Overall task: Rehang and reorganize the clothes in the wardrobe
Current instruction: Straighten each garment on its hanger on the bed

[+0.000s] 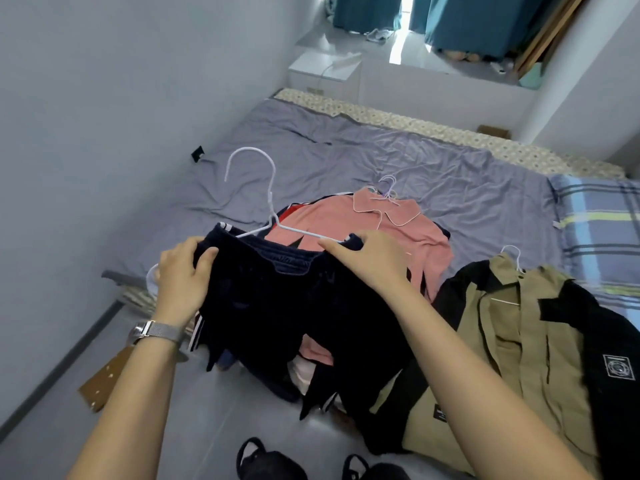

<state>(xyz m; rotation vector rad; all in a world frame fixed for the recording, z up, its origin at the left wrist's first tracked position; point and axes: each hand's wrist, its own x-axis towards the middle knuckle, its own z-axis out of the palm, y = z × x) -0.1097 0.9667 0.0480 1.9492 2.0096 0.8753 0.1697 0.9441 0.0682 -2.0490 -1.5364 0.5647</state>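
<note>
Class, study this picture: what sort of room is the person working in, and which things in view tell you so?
Most likely a bedroom. A bed with a rumpled grey-purple sheet fills the middle, a checked pillow lies at its right, and teal curtains hang over a window ledge beyond. Both hands hold dark shorts on a white hanger.

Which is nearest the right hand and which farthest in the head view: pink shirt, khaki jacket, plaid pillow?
From the right hand:
1. Pink shirt, on the bed just behind the hand.
2. Khaki jacket, lying to its right.
3. Plaid pillow, far right at the bed's edge.
</note>
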